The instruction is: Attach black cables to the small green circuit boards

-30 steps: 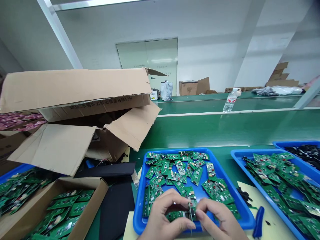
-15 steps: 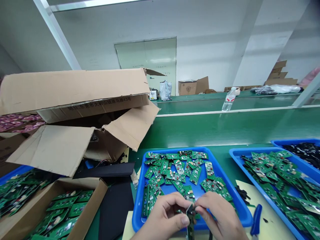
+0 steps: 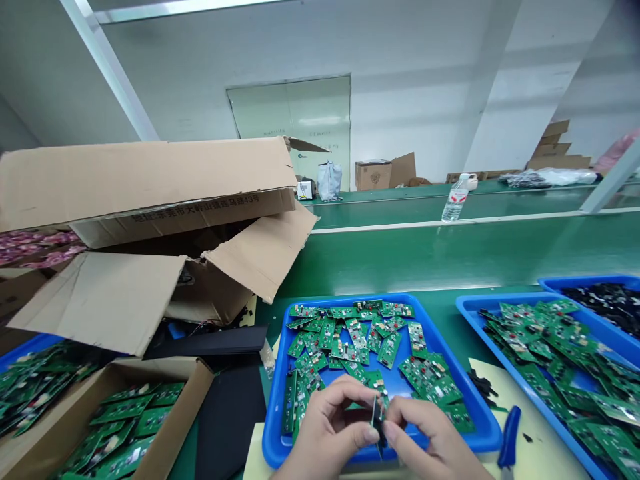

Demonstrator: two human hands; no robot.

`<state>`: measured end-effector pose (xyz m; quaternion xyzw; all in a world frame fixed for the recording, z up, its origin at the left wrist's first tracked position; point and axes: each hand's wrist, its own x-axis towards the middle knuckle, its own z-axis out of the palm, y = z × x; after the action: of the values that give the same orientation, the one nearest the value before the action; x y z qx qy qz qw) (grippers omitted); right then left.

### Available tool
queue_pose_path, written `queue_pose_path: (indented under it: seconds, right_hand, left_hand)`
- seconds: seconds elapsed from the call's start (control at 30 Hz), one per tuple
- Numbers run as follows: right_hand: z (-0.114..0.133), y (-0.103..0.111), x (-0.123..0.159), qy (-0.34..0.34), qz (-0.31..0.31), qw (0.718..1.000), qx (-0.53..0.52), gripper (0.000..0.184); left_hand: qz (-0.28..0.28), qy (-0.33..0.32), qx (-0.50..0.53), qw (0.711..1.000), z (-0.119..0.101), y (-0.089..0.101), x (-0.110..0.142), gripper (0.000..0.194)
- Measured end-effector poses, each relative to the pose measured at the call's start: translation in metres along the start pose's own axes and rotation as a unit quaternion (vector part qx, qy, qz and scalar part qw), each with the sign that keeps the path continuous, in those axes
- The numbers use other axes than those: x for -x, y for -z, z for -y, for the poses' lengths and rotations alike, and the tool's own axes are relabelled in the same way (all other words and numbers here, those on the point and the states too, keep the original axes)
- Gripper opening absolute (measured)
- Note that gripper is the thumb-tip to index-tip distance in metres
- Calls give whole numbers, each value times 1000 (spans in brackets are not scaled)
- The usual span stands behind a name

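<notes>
Both my hands meet at the bottom centre over the near rim of a blue tray (image 3: 278,400) filled with several small green circuit boards (image 3: 350,340). My left hand (image 3: 327,433) and my right hand (image 3: 430,440) each pinch the same small green circuit board (image 3: 376,417), which stands on edge between my fingertips. The fingers of both hands are closed on it.
A second blue tray (image 3: 467,307) of boards lies to the right, a third with black parts (image 3: 610,300) behind it. Blue-handled cutters (image 3: 507,440) rest on yellow paper. On the left are a cardboard box of boards (image 3: 130,427), a large open carton (image 3: 150,220) and black sheets (image 3: 230,413). A water bottle (image 3: 455,200) stands on the green conveyor.
My hands lifted the board up off the tray's boards and have shifted slightly left; the board has stayed on edge between both sets of fingertips.
</notes>
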<state>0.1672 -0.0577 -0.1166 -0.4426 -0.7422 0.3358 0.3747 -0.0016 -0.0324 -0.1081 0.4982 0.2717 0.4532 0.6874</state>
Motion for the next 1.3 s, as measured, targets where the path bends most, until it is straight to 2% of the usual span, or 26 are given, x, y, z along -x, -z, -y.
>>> queue_pose_path:
  seconds: [0.13,0.3,0.5,0.57,0.63,0.7,0.77,0.8,0.87,0.97,1.0,1.07,1.17,1.3]
  right_hand:
    - [-3,4,-1,54,-48,996,56,25]
    - [-1,11,-3,143,-116,972,148,17]
    - [0,12,-4,198,-170,954,149,11]
    - [-5,11,-3,178,-186,956,141,11]
    - [-11,11,-3,113,-208,962,134,22]
    - [-16,13,-2,37,-239,963,122,32]
    - [-18,16,-2,-5,-263,959,102,30]
    - [-17,17,-1,-11,-260,961,89,24]
    - [-14,17,-1,-5,-211,976,60,17]
    - [-8,11,0,15,-111,994,16,19]
    - [-6,8,0,15,-95,995,2,20]
    - [-4,3,1,2,-96,995,-23,23]
    - [-3,-2,0,1,-127,991,-32,25]
    - [-1,0,-1,84,-141,986,36,18]
  left_hand:
    - [9,-1,-22,1000,0,0,1,29]
    - [43,19,-57,997,-5,3,-1,33]
    - [49,68,-58,995,-8,2,-3,35]
    - [38,70,-65,995,-10,2,-3,37]
    - [20,48,-97,994,-13,5,-3,36]
    - [-8,7,-144,990,-17,9,-3,32]
    - [-40,-42,-194,979,-21,12,-3,27]
    - [-53,-66,-219,972,-22,14,-2,26]
    - [-52,-108,-275,954,-22,14,-1,24]
    - [7,-153,-350,924,-17,12,1,26]
    - [30,-165,-368,915,-14,11,2,27]
    - [59,-186,-392,899,-10,9,2,28]
    - [71,-197,-414,886,-8,10,3,28]
    - [64,-163,-417,892,-10,11,3,28]
